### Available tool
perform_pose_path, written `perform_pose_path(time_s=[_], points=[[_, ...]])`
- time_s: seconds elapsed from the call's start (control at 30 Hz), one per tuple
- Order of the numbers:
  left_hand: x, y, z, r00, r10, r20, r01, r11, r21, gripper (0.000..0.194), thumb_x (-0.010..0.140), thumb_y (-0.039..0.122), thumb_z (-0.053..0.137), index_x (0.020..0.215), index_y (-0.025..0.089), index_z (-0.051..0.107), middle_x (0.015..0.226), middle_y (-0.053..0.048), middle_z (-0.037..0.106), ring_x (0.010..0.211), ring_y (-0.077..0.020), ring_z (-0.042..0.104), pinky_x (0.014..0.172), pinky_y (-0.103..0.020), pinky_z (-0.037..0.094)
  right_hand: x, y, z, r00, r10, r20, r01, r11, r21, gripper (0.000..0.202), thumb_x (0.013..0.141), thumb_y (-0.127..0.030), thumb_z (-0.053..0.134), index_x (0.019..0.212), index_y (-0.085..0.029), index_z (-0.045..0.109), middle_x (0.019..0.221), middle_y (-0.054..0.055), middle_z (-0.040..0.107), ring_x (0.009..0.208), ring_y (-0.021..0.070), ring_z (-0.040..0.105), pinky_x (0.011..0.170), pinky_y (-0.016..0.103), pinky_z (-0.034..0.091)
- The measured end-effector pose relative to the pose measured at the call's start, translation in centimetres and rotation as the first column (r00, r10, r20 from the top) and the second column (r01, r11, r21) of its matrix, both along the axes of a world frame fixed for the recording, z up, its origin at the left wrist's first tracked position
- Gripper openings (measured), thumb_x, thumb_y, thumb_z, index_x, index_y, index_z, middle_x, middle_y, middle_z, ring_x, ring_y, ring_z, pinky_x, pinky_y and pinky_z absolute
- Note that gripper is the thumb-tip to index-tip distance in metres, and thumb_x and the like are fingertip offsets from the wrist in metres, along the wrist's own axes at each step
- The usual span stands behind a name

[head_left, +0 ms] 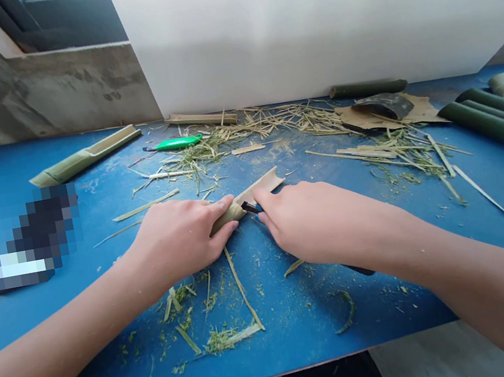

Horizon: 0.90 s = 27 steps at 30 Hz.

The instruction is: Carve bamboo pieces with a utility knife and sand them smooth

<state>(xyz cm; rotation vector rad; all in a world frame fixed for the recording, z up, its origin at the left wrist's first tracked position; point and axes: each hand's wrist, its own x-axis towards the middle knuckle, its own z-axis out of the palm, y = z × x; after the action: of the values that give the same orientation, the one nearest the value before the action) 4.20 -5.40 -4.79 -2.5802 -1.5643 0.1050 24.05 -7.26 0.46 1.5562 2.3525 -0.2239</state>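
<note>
My left hand [186,232] is closed on the near end of a split bamboo piece [262,188], pressing it to the blue table with thumb and fingers. The bamboo slants away to the right, its pale hollow side facing up. My right hand [303,215] is wrapped round a knife [250,208] with a dark handle. The knife's tip lies against the bamboo's near edge, close to my left fingertips. Most of the knife is hidden by my hand; a dark end shows below my wrist.
Bamboo shavings [289,120] lie heaped along the back of the blue table [400,312]. A green utility knife [178,143] and a cut bamboo length [99,151] are at the back left. Green bamboo tubes [503,118] lie right. A blurred dark object [40,232] sits left.
</note>
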Motion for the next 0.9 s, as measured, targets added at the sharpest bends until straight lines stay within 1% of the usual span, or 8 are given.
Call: perform_pose_path(time_s=[0.1,0.23,0.33,0.43,0.6,0.73,0.8,0.9], points=[[0.1,-0.2,0.0,1.0,-0.012,-0.003,0.012,1.0,-0.004,0.058,0.099,0.059,0.034,0.145,0.033,0.059,0.107,-0.01,0.079,0.087,-0.0352,0.073,0.064,-0.038,0.047,0.1,-0.1,0.0,1.0,0.004,-0.001,-0.004,1.0,0.014,0.039,0.103,-0.032,0.04,0.136,-0.016,0.053,0.094,0.015,0.073,0.073,0.0299,0.07,0.055,0.034,0.042],[0.3,-0.3,0.0,1.0,-0.022,-0.013,0.022,1.0,0.006,0.057,0.1,0.057,0.034,0.144,0.032,0.059,0.106,-0.01,0.079,0.084,-0.0341,0.074,0.062,-0.037,0.045,-0.1,-0.3,0.3,1.0,-0.013,-0.01,0.013,1.0,0.0,0.035,0.104,-0.032,0.04,0.131,-0.017,0.056,0.091,0.014,0.073,0.07,0.0285,0.069,0.052,0.033,0.041],[0.3,-0.3,0.0,1.0,-0.029,-0.012,0.029,1.0,0.012,0.055,0.101,0.056,0.034,0.144,0.032,0.059,0.107,-0.009,0.079,0.084,-0.033,0.074,0.062,-0.036,0.045,-0.6,-0.5,0.5,1.0,0.011,0.021,-0.011,1.0,0.022,0.035,0.104,-0.029,0.039,0.132,-0.016,0.056,0.092,0.014,0.073,0.073,0.0283,0.07,0.055,0.034,0.044],[0.3,-0.3,0.1,0.999,-0.028,-0.018,0.029,1.0,0.003,0.055,0.101,0.055,0.033,0.143,0.031,0.059,0.107,-0.009,0.079,0.084,-0.0322,0.073,0.064,-0.037,0.046,-0.9,-0.7,0.4,0.999,0.021,0.039,-0.022,0.999,0.025,0.039,0.102,-0.021,0.038,0.138,-0.016,0.052,0.095,0.014,0.074,0.076,0.0282,0.072,0.061,0.034,0.048],[0.3,-0.3,0.1,0.999,-0.041,-0.035,0.041,0.999,0.003,0.056,0.101,0.054,0.033,0.145,0.03,0.058,0.105,-0.009,0.079,0.082,-0.0315,0.073,0.063,-0.036,0.046,-0.8,-0.8,-1.4,0.999,0.049,0.003,-0.049,0.996,0.07,0.049,0.094,-0.01,0.041,0.142,-0.013,0.049,0.097,0.016,0.075,0.084,0.0291,0.073,0.067,0.035,0.052],[0.2,0.5,0.3,0.998,-0.021,-0.053,0.019,1.0,-0.021,0.056,0.1,0.055,0.033,0.139,0.028,0.064,0.091,-0.01,0.079,0.077,-0.0322,0.072,0.06,-0.035,0.044,-0.5,-0.3,-2.7,0.997,0.063,-0.053,-0.056,0.991,0.118,0.052,0.094,-0.009,0.038,0.146,-0.013,0.045,0.095,0.016,0.075,0.083,0.0289,0.074,0.067,0.035,0.052],[0.1,0.9,0.4,0.999,-0.012,-0.044,0.01,0.999,-0.045,0.058,0.099,0.058,0.033,0.135,0.029,0.067,0.085,-0.01,0.078,0.076,-0.0321,0.072,0.06,-0.035,0.043,-0.6,0.2,-2.4,0.995,0.057,-0.083,-0.048,0.994,0.1,0.048,0.097,-0.014,0.036,0.144,-0.014,0.048,0.095,0.017,0.075,0.084,0.0299,0.074,0.066,0.035,0.052],[-0.1,1.4,0.7,1.0,-0.016,-0.016,0.015,0.998,-0.062,0.058,0.098,0.061,0.035,0.133,0.029,0.069,0.083,-0.011,0.077,0.076,-0.0306,0.071,0.063,-0.034,0.043,-1.0,0.9,-1.2,0.994,0.048,-0.097,-0.045,0.998,0.033,0.042,0.1,-0.017,0.036,0.137,-0.016,0.055,0.101,0.018,0.075,0.088,0.0313,0.073,0.068,0.037,0.052]])
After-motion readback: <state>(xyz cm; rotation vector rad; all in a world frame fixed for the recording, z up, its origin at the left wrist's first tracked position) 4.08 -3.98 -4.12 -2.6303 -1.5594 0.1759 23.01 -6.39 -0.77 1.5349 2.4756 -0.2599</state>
